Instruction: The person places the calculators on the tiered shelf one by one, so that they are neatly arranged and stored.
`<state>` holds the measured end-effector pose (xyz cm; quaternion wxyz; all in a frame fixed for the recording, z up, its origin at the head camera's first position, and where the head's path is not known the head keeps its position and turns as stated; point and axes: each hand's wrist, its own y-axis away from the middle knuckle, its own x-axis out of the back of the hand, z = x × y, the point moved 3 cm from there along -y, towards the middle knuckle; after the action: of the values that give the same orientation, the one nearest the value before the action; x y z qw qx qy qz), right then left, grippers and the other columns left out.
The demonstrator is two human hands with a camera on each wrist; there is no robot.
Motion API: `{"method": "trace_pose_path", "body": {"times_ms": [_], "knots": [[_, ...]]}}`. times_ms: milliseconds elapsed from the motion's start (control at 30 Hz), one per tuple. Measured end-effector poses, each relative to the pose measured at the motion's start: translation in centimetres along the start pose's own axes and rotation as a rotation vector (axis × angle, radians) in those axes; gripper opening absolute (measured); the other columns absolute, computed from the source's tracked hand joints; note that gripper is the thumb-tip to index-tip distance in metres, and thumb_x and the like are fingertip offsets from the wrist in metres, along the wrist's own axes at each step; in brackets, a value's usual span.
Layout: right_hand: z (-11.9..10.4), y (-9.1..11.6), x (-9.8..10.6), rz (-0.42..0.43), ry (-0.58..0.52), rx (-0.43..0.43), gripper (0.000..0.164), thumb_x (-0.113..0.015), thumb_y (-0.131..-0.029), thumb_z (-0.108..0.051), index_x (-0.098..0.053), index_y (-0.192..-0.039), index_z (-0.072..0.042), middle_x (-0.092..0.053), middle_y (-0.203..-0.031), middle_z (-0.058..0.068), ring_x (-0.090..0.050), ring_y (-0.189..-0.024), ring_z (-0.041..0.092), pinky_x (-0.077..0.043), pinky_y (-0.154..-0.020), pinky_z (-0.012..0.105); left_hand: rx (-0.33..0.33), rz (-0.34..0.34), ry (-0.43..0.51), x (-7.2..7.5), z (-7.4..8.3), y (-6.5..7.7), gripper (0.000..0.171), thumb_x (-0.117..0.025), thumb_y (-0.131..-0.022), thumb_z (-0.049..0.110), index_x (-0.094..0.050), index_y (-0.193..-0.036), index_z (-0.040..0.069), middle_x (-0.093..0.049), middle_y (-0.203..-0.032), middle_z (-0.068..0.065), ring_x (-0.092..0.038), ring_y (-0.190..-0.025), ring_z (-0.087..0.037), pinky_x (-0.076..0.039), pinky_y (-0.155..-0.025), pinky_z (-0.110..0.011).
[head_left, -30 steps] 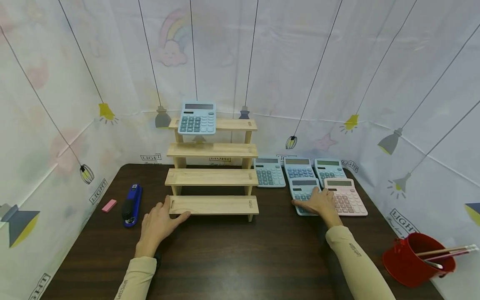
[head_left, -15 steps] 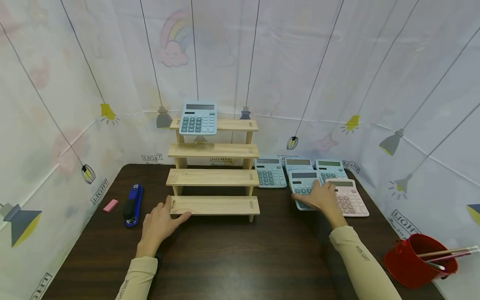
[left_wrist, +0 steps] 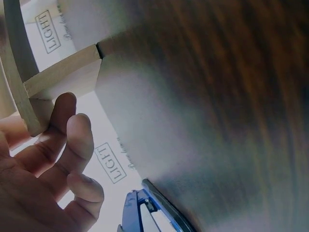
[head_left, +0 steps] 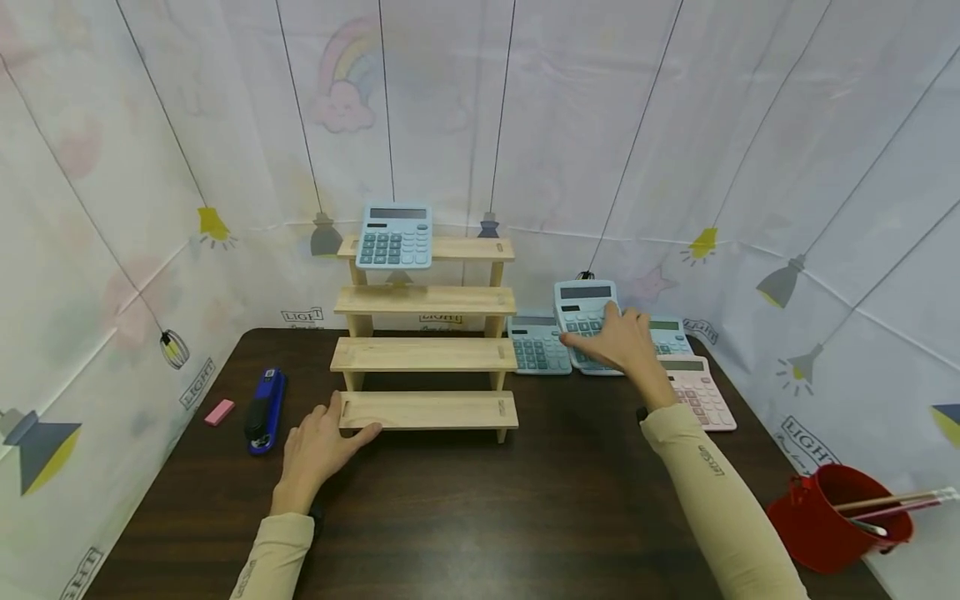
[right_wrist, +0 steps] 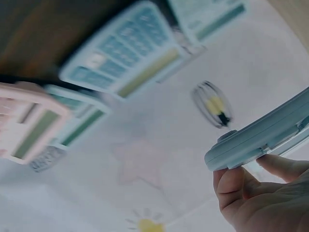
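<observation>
In the head view my right hand (head_left: 624,343) holds a light blue calculator (head_left: 581,307) by its sides, raised and tilted with its keys facing me. The right wrist view catches that calculator (right_wrist: 260,133) edge-on, pinched between thumb and fingers. A stepped wooden display stand (head_left: 423,356) occupies the middle of the table. At the left end of its lowest shelf, my left hand (head_left: 317,454) grips the corner, thumb at the front edge. Some left fingers (left_wrist: 79,137) curl beside the board in the left wrist view. Another blue calculator (head_left: 394,237) leans on the top shelf.
Right of the stand lie a blue calculator (head_left: 537,348), another (head_left: 670,336) and a pink one (head_left: 697,390). A blue stapler (head_left: 265,412) and pink eraser (head_left: 220,412) lie left. A red bucket (head_left: 817,521) holding thin sticks stands at the right edge.
My right hand has lifted the calculator off the front of the group and carried it up and slightly left. The left hand stays at the lowest shelf's corner.
</observation>
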<state>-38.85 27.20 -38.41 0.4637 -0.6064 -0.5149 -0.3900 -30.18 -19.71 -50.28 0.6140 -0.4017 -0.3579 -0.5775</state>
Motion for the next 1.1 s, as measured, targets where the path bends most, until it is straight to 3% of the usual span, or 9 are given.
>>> {"method": "trace_pose_path", "body": {"times_ms": [367, 500, 667, 867, 1100], "knots": [[-6.3, -3.8, 2.7, 0.015, -0.015, 0.054, 0.118, -0.057, -0.077, -0.082, -0.031, -0.152, 0.006, -0.035, -0.144, 0.042, -0.029, -0.135, 0.055, -0.03, -0.108, 0.066, 0.001, 0.002, -0.009, 0.3, -0.1, -0.1, 0.115, -0.053, -0.082, 0.084, -0.028, -0.157, 0.001, -0.055, -0.137, -0.031, -0.058, -0.118, -0.048, -0.045, -0.092, -0.061], [-8.7, -5.2, 3.5, 0.018, 0.003, 0.097, 0.119, -0.056, -0.077, -0.083, -0.03, -0.153, 0.006, -0.036, -0.144, 0.04, -0.032, -0.132, 0.052, -0.027, -0.111, 0.062, 0.001, -0.001, -0.015, 0.4, -0.1, 0.0, 0.115, -0.053, -0.082, 0.084, -0.029, -0.157, 0.0, -0.056, -0.136, -0.031, -0.058, -0.117, -0.048, -0.046, -0.09, -0.06], [-11.3, -6.6, 4.2, 0.034, 0.015, 0.108, 0.116, -0.057, -0.077, -0.081, -0.032, -0.153, 0.003, -0.037, -0.145, 0.038, -0.034, -0.13, 0.049, -0.031, -0.109, 0.059, 0.0, -0.001, -0.017, 0.4, 0.1, -0.1, 0.115, -0.052, -0.082, 0.084, -0.029, -0.157, 0.001, -0.057, -0.134, -0.03, -0.059, -0.114, -0.046, -0.046, -0.088, -0.058], [-13.4, -7.9, 4.0, 0.019, 0.033, 0.112, 0.117, -0.055, -0.078, -0.081, -0.03, -0.155, 0.003, -0.034, -0.151, 0.037, -0.033, -0.139, 0.051, -0.028, -0.114, 0.06, 0.0, 0.007, -0.019, 0.3, 0.0, -0.1, 0.116, -0.053, -0.081, 0.085, -0.029, -0.158, 0.002, -0.058, -0.132, -0.028, -0.06, -0.112, -0.045, -0.046, -0.085, -0.056], [-14.3, -8.7, 3.1, -0.001, 0.034, 0.107, 0.119, -0.053, -0.079, -0.083, -0.026, -0.156, 0.003, -0.032, -0.154, 0.037, -0.03, -0.143, 0.05, -0.024, -0.118, 0.059, -0.002, 0.017, -0.02, 0.0, -0.2, -0.1, 0.117, -0.051, -0.079, 0.087, -0.03, -0.157, 0.001, -0.059, -0.131, -0.028, -0.061, -0.11, -0.044, -0.047, -0.084, -0.055]]}}
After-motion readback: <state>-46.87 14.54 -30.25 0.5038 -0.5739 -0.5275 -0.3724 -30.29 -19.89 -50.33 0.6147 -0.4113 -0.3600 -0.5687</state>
